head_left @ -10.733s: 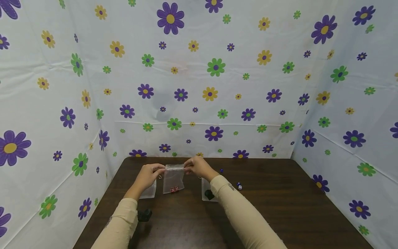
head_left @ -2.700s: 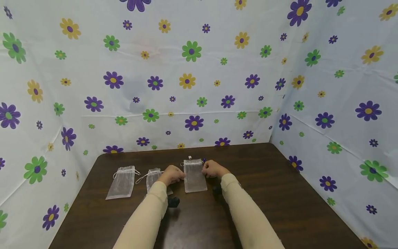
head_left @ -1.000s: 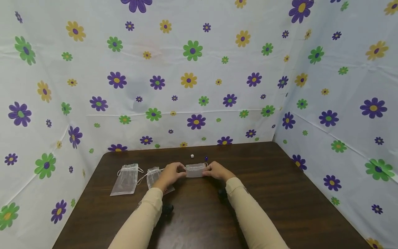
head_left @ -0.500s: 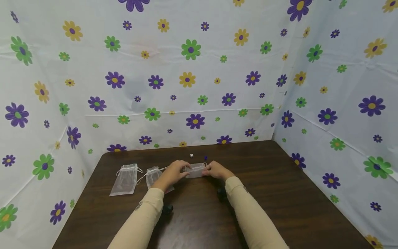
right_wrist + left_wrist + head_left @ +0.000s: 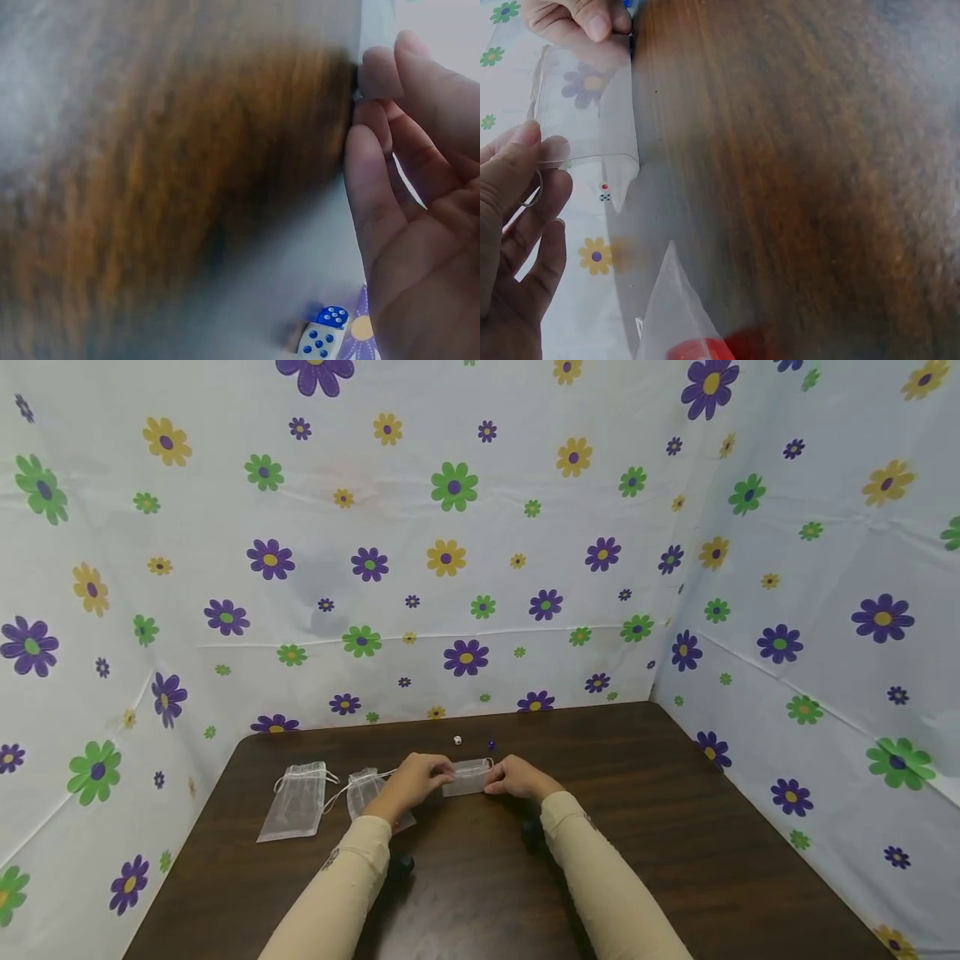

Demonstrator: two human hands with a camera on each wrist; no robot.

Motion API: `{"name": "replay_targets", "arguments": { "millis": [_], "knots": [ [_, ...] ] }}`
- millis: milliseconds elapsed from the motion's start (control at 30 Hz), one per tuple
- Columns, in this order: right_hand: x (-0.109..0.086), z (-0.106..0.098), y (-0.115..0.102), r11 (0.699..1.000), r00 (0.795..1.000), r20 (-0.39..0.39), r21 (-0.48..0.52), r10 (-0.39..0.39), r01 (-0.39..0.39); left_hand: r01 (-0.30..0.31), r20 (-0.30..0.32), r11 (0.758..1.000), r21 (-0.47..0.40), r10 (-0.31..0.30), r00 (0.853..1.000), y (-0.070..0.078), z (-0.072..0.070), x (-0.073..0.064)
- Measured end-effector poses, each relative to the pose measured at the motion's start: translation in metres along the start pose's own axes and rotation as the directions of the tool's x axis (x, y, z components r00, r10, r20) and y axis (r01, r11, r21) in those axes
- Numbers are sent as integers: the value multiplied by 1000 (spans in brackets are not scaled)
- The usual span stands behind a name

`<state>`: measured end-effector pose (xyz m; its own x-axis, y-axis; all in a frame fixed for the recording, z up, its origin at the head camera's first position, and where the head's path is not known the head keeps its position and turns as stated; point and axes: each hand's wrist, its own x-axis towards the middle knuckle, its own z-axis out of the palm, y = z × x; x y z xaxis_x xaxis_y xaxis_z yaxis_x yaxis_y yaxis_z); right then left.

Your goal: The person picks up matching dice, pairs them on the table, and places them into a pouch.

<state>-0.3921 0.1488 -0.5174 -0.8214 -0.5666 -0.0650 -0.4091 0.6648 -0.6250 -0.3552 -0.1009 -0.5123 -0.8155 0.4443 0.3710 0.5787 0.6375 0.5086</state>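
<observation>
A small sheer white drawstring bag [image 5: 467, 778] is stretched between both hands near the back middle of the table, looking short in the head view. My left hand [image 5: 422, 781] pinches its left corner between thumb and forefinger; the left wrist view shows the sheer fabric [image 5: 585, 97] through which the wall's flowers show. At the opposite corner, my right hand [image 5: 519, 777] pinches the bag's edge with thumb and fingertips. Just behind the bag lie a white die [image 5: 457, 740] and a blue die [image 5: 491, 745].
Left of the hands lies a second sheer bag [image 5: 363, 792] with red dice in it, partly hidden by the left forearm. Another sheer bag [image 5: 294, 810] lies flat farther left. A flowered cloth wall [image 5: 420, 677] stands along the dark table's [image 5: 480, 877] back edge.
Earlier the hands held the bag with red dice, which now lies at left. The bag now held showed its full length 2.7 s ago and looks much shorter now. The left fingers shifted their grip.
</observation>
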Motion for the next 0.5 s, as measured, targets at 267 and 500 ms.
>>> {"name": "replay_targets", "arguments": {
  "millis": [267, 500],
  "knots": [
    [-6, -7, 5, 996, 998, -32, 67, 54, -52, -4, 13, 1000, -20, 4, 1000, -4, 4, -8],
    [-18, -34, 12, 990, 978, -199, 135, 62, -35, 0, 0, 1000, -11, 0, 1000, -2, 3, -4]
  ]
}}
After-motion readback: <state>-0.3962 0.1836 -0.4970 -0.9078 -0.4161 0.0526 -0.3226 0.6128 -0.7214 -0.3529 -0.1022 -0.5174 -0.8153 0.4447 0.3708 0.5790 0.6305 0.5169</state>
